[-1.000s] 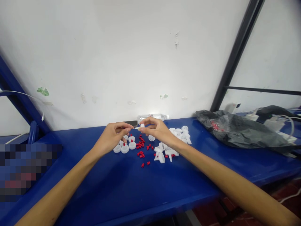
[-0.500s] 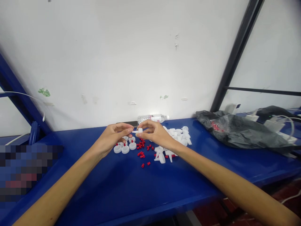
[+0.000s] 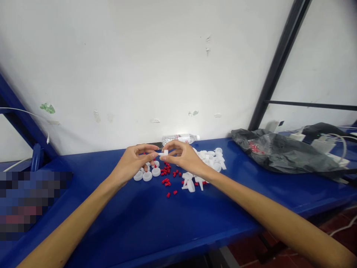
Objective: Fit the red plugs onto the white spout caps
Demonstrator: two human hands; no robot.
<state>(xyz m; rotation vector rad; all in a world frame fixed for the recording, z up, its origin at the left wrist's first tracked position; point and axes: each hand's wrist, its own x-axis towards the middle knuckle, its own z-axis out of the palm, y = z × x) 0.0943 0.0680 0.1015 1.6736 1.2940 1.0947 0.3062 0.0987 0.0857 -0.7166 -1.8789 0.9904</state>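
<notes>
Above the back of the blue table, my right hand [image 3: 185, 158] pinches a white nozzle cap [image 3: 166, 152] by its wide base, the thin spout pointing left. The thumb and fingers of my left hand [image 3: 132, 160] close at the spout's tip; whether a small red piece sits between them is hidden. Just below my left hand stand several white caps [image 3: 147, 176] with red tips on their upright spouts. Small loose red tips [image 3: 166, 182] lie scattered between the hands. Under and beyond my right wrist spreads a pile of white nozzle caps [image 3: 217, 167].
A clear plastic bottle [image 3: 181, 139] lies along the wall, beside a dark flat object [image 3: 150, 144]. On the right, a black plastic bag [image 3: 276, 152] holds a clear bag of red pieces [image 3: 259, 145]. White chargers and cables lie behind it. A dark post [image 3: 275, 70] rises there.
Both hands keep the nozzle cap between them in nearly the same place, with only slight finger movement. The whole view has shifted a little.
</notes>
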